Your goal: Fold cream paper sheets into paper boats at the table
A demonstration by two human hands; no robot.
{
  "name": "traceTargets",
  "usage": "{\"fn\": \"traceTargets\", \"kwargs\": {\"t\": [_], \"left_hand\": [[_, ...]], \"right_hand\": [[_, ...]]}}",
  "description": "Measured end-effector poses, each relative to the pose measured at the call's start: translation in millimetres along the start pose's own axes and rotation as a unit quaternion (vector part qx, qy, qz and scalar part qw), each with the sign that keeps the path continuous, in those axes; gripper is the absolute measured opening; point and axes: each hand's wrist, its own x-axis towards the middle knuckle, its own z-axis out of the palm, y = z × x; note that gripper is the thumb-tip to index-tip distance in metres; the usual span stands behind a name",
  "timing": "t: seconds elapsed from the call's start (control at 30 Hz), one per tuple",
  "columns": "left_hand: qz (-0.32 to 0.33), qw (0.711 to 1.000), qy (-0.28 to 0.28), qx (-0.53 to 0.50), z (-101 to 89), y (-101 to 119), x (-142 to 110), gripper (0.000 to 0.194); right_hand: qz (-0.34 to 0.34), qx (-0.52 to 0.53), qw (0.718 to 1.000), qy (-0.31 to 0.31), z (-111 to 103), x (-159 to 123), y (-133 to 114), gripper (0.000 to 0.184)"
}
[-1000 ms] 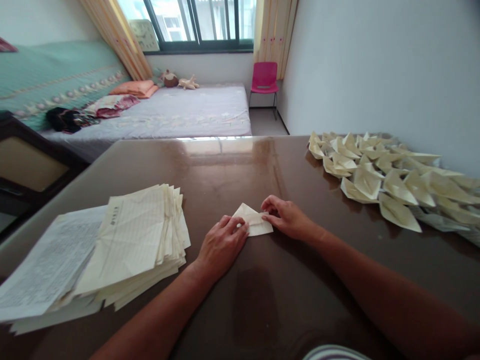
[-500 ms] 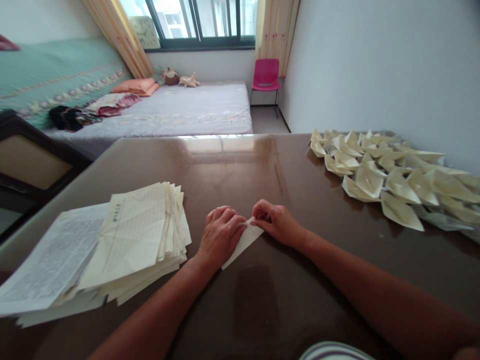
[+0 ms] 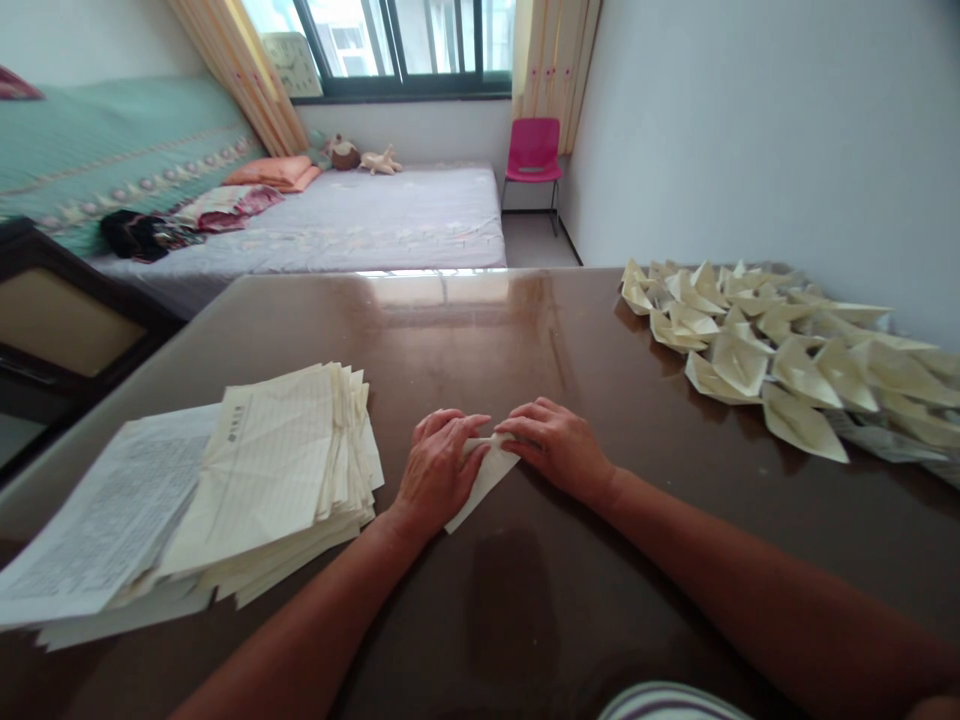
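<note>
A small cream sheet of folded paper lies slanting on the table between my hands, its lower point toward me. My left hand holds its left side, the thumb on the paper and the fingers over the far edge. From the other side, my right hand grips the upper right corner, fingers together and bent over it. The fingers hide most of the paper's top edge. Left of my left hand sits a stack of lined cream paper, its top sheet creased.
Several folded paper boats crowd the table's right side near the wall. Printed white sheets stick out under the stack at left. The glossy brown table ends before a bed; a pink chair stands beyond.
My right hand has turned from a thumb-and-finger pinch to fingers laid over the paper's corner. My left index finger has stretched out along the top edge. The paper has barely moved.
</note>
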Motion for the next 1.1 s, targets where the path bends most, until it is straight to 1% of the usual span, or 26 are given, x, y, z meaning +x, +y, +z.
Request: {"fn": "traceTargets", "kwargs": {"t": [0.13,0.3,0.4,0.47,0.57,0.67,0.7,0.77,0.8,0.87,0.9,0.97,1.03,1.1], "left_hand": [[0.012,1.0,0.0,0.013,-1.7,4.4,1.1,0.025],[0.062,0.993,0.023,0.098,-9.6,14.2,3.5,0.016],[0.073,0.992,0.001,0.107,-11.9,17.9,3.5,0.013],[0.068,0.992,-0.014,0.107,-11.3,19.2,3.1,0.013],[0.068,0.992,-0.028,0.102,-8.8,20.5,2.8,0.014],[0.069,0.993,-0.038,0.09,-7.5,19.0,3.3,0.016],[0.061,0.994,-0.037,0.086,-7.5,17.0,3.4,0.015],[0.026,0.997,-0.028,0.073,-8.0,9.8,3.3,0.013],[-0.002,0.998,-0.02,0.065,-8.3,5.0,3.1,0.02],[-0.065,0.997,-0.003,0.037,-8.7,-5.3,2.5,0.039],[-0.094,0.995,0.002,0.015,-8.9,-9.9,2.3,0.042],[-0.144,0.989,0.015,-0.029,-9.0,-15.9,2.1,0.035],[-0.179,0.981,0.021,-0.069,-9.4,-17.4,2.5,0.027],[-0.208,0.972,0.024,-0.108,-10.3,-16.1,3.4,0.026]], "right_hand": [[0.002,0.021,0.999,-0.025,-1.1,0.7,-0.7,0.019],[0.011,0.025,0.999,-0.04,0.2,0.7,-3.6,0.021],[0.009,0.021,0.999,-0.042,1.0,1.0,-4.7,0.023],[-0.006,-0.005,0.999,-0.049,0.1,1.2,-5.7,0.026],[-0.05,-0.053,0.995,-0.065,-3.1,1.5,-7.9,0.027],[-0.081,-0.047,0.992,-0.081,-6.0,1.4,-6.6,0.024],[-0.078,-0.038,0.993,-0.082,-6.6,1.3,-4.1,0.024],[-0.044,-0.017,0.997,-0.067,-7.4,1.2,4.3,0.023],[-0.017,-0.005,0.999,-0.05,-7.8,1.3,9.9,0.023],[0.042,0.033,0.999,-0.008,-8.9,1.8,21.7,0.023],[0.064,0.054,0.996,0.007,-9.8,2.2,26.8,0.024],[0.088,0.093,0.992,0.022,-11.7,3.0,33.3,0.025],[0.092,0.12,0.988,0.021,-13.2,3.7,34.3,0.026],[0.088,0.137,0.987,0.013,-13.8,3.8,32.0,0.025]]}}
